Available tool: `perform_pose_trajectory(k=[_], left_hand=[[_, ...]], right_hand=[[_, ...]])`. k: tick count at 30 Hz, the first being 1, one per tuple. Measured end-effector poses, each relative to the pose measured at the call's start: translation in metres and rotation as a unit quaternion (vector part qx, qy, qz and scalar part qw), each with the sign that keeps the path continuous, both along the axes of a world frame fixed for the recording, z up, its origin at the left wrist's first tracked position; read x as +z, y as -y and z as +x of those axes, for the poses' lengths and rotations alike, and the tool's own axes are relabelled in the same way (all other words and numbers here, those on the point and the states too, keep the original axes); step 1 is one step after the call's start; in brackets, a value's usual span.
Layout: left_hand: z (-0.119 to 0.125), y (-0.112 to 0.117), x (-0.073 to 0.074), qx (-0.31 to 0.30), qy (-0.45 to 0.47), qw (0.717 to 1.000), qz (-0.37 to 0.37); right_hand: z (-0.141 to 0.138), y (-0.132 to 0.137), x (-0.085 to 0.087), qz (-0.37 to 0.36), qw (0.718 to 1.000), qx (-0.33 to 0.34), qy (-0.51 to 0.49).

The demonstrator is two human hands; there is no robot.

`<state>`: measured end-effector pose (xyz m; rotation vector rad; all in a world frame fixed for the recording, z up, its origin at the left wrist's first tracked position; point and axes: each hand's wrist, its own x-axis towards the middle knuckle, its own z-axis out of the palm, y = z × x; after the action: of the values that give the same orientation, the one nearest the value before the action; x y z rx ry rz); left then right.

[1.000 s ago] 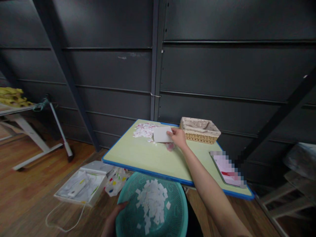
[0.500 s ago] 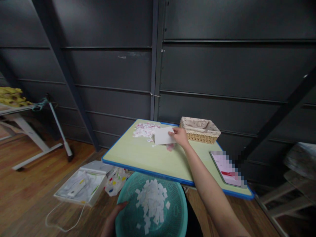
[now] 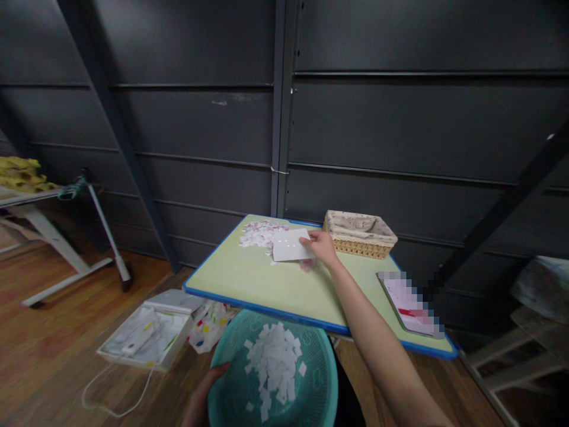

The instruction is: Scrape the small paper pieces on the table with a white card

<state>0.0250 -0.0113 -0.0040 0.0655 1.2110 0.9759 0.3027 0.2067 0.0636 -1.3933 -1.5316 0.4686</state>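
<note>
My right hand (image 3: pixel 320 248) reaches across the green table (image 3: pixel 267 284) and pinches a white card (image 3: pixel 290 245) by its right edge. The card lies low over the table, its left edge against a pile of small pink and white paper scraps (image 3: pixel 259 233) at the far side. My left hand (image 3: pixel 205 394) grips the left rim of a teal plastic basket (image 3: pixel 311 391) held below the table's near edge. Several white paper scraps (image 3: pixel 273 363) lie heaped inside the basket.
A wicker basket with cloth lining (image 3: pixel 359 233) stands at the table's far right. A phone (image 3: pixel 409 303) lies near the right edge. On the wood floor at left sit an open white box (image 3: pixel 149 332) and a cable. A dark panelled wall stands behind.
The white card in my right hand has shifted slightly left toward the scrap pile and tilted. The basket and left hand have stayed put.
</note>
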Motion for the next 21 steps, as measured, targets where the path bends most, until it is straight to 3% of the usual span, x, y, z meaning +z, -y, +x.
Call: perform_pose_trajectory(k=[9, 14, 21], left_hand=[[-0.01, -0.007, -0.006, 0.005, 0.019, 1.0, -0.01], [-0.011, -0.007, -0.008, -0.003, 0.003, 0.999, 0.042], [-0.014, -0.008, -0.011, -0.018, -0.016, 0.998, 0.059]], right_hand=[[-0.001, 0.005, 0.006, -0.039, 0.999, -0.007, 0.014], [-0.003, 0.015, 0.012, -0.124, 0.987, 0.098, -0.04], [-0.016, 0.027, 0.014, -0.163, 0.95, 0.262, -0.051]])
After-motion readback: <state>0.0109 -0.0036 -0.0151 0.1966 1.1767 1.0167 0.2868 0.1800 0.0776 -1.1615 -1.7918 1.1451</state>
